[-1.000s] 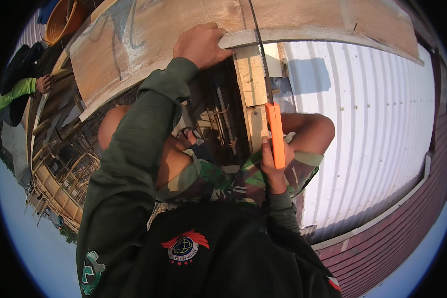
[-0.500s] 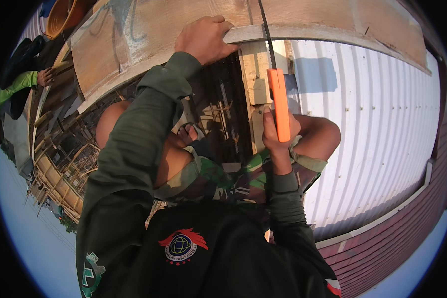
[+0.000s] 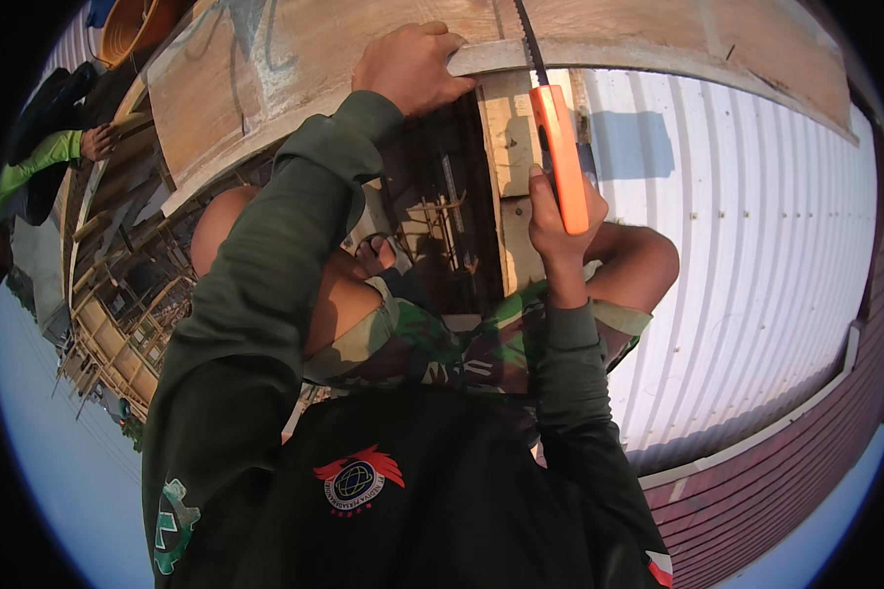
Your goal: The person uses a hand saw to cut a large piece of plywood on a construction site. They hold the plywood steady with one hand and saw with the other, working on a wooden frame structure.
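As shown in the head view, clasped in the right hand (image 3: 566,218): handsaw (image 3: 557,116) with a straight orange handle (image 3: 569,177) and a dark, narrow blade (image 3: 531,44). Lies within that grasp, with the thumb along the handle's left side, and points away from the wrist across the near edge of a brown wooden panel (image 3: 619,31); crosses that edge between the left hand (image 3: 403,71) and the panel's near right corner, closer to the hand. Cannot tell whether sunk into the wood there. Set on the same near edge, left of the blade and apart from it: left hand, with knuckles bent over the top face and thumb at the rim; whether clamped or merely pressing, impossible to tell.

Judged by looks, light enough for one hand; hard and smooth at the handle, thin and perhaps springy along the blade, so apt to bind if twisted. Best held by the handle in a full palm, clear of the toothed edge. Beside the handle, to its left: pale timber (image 3: 510,133); to its right, white corrugated sheeting (image 3: 737,226).
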A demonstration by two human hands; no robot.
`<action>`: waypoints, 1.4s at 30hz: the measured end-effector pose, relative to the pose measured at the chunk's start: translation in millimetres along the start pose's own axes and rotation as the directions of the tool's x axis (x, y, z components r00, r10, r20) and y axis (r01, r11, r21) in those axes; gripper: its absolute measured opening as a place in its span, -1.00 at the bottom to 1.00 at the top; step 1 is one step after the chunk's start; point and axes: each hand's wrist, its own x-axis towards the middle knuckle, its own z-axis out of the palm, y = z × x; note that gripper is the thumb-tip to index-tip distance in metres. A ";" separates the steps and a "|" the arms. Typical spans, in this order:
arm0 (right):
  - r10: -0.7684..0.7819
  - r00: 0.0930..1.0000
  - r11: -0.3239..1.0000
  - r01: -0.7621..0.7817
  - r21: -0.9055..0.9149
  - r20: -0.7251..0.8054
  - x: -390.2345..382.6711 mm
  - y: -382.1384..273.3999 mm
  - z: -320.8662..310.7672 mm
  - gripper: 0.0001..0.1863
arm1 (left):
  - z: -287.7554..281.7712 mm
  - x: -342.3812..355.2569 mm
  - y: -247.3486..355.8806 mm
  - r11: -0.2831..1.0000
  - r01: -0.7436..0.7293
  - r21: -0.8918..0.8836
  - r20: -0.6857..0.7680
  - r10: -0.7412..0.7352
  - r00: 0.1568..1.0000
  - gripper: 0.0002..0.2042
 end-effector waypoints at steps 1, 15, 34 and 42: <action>-0.057 0.998 0.997 0.056 -0.047 -0.010 -18.5 -0.2 -7.9 -0.89 | -1.1 0.9 -1.4 0.999 0.031 0.004 0.043 -0.032 0.999 -0.52; 0.199 0.980 0.976 -0.197 0.096 -0.013 -80.9 -25.0 -46.5 -0.70 | 10.3 -0.3 -6.3 0.999 -0.018 0.037 -0.056 0.020 0.998 -0.52; 0.283 0.959 0.941 -0.284 0.182 0.034 0.3 -13.0 -6.3 -0.84 | 3.6 -1.5 -4.1 0.998 0.066 0.002 0.101 -0.066 0.993 -0.40; 0.138 0.989 0.988 -0.141 0.065 0.055 19.2 1.2 4.6 -0.79 | -0.7 6.5 -2.6 1.000 0.022 -0.019 -0.015 -0.022 1.000 -0.53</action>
